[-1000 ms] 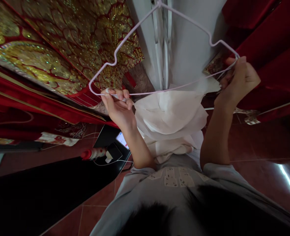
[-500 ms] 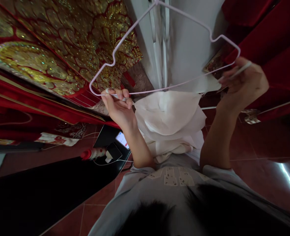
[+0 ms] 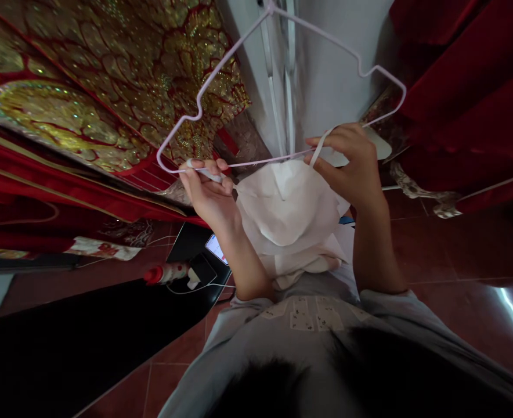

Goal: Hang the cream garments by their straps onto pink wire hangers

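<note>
A pale pink clothes hanger (image 3: 210, 75) spans the upper middle of the head view, its top at the upper edge. My left hand (image 3: 213, 194) is closed around the left end of its bottom bar, with a bit of white strap between the fingers. My right hand (image 3: 354, 165) pinches a narrow white strap (image 3: 321, 148) that crosses the bar right of the middle. Below the bar, a white cloth garment (image 3: 286, 203) drapes in loose folds towards my lap. Its upper edge meets the bar between my hands; how it is attached I cannot tell.
Gold-sequined red garments (image 3: 152, 75) hang at the left and red cloth (image 3: 456, 93) at the right. A black table (image 3: 108, 337) at lower left bears a phone (image 3: 216, 248), a red-capped bottle (image 3: 169, 273) and a white cable. Behind the hanger stands a grey panel (image 3: 326, 69).
My right hand has moved left and inward along the hanger's bar with the white strap. The hanger's right end has shifted slightly left. My left hand stays nearly still.
</note>
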The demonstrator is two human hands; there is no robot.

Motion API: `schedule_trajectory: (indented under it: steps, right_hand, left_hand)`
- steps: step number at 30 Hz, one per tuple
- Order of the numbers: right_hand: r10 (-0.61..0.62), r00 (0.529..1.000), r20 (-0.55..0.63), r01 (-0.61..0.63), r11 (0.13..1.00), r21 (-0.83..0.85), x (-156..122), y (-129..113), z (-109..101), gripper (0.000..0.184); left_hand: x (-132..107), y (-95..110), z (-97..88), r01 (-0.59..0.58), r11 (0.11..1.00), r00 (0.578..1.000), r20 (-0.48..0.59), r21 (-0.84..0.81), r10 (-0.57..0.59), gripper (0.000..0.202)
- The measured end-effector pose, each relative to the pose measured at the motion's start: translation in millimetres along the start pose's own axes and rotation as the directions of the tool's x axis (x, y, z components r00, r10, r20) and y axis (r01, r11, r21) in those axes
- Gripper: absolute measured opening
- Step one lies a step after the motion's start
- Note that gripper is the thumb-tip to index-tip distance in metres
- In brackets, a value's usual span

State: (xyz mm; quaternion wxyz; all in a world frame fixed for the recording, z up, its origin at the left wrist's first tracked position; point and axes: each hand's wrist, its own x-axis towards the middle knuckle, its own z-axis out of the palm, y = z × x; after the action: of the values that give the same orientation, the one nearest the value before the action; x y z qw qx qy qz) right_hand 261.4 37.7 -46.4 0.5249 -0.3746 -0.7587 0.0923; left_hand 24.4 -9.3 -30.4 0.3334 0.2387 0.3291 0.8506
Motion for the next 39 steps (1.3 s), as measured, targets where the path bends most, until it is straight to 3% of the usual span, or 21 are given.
schedule_trajectory:
  steps: [4, 8, 10, 12, 15, 18, 21, 25, 31, 34, 37, 39]
  right_hand:
    - [0.007, 1.0, 0.029, -0.008, 1.0, 0.006, -3, -5, -1, 0.015]
    - [0.028, 0.998, 0.056, -0.03, 0.999, 0.02, -5, -12, -1, 0.024]
    - [0.037, 0.997, 0.064, -0.038, 0.999, 0.017, -6, -13, 0, 0.025]
    - [0.027, 0.997, 0.074, -0.029, 0.999, 0.026, -6, -13, 0, 0.024]
    - [0.015, 0.996, 0.086, -0.019, 0.999, 0.049, -7, -11, 0, 0.024]
    - [0.068, 0.991, 0.113, -0.072, 0.997, 0.031, -8, -10, 0, 0.024]
    - [0.091, 0.989, 0.118, -0.092, 0.996, 0.007, -7, -10, -1, 0.026]
    - [0.084, 0.994, 0.069, -0.082, 0.996, -0.033, -11, -10, 1, 0.021]
    - [0.076, 0.996, -0.038, -0.081, 0.986, -0.148, -21, -7, 15, 0.023]
    - [0.042, 0.996, -0.08, -0.052, 0.99, -0.131, -22, -6, 23, 0.022]
    - [0.046, 0.992, -0.117, -0.06, 0.991, -0.117, -22, -8, 28, 0.024]
    - [0.07, 0.99, -0.125, -0.084, 0.99, -0.113, -22, -8, 28, 0.025]
  left_hand:
    - [7, 7, -10.2, 0.003, 0.994, 0.997, -0.079, 0.11, 0.006, 0.031]
    - [22, 7, -32.5, -0.2, 0.964, 0.961, -0.159, 0.174, 0.228, 0.032]
    - [31, 5, -44.0, -0.323, 0.918, 0.928, -0.111, 0.228, 0.354, 0.021]
    - [39, 4, -53.1, -0.402, 0.881, 0.91, 0.001, 0.249, 0.415, 0.01]
    - [47, 3, -61.2, -0.459, 0.867, 0.886, 0.17, 0.196, 0.431, 0.022]
    - [50, 6, -63.8, -0.428, 0.885, 0.902, 0.149, 0.184, 0.406, 0.014]
    - [50, 12, -58.9, -0.393, 0.895, 0.919, 0.1, 0.212, 0.38, 0.01]
    - [53, 26, -37.1, -0.391, 0.862, 0.92, 0.109, 0.322, 0.376, 0.021]
    - [66, 48, -2.0, -0.446, 0.807, 0.894, 0.238, 0.388, 0.38, 0.035]
    - [67, 51, 4.6, -0.406, 0.807, 0.907, 0.296, 0.429, 0.298, 0.042]
    - [60, 49, 5.7, -0.429, 0.808, 0.896, 0.308, 0.404, 0.321, 0.04]
    - [51, 47, 4.2, -0.31, 0.868, 0.948, 0.193, 0.387, 0.252, 0.036]
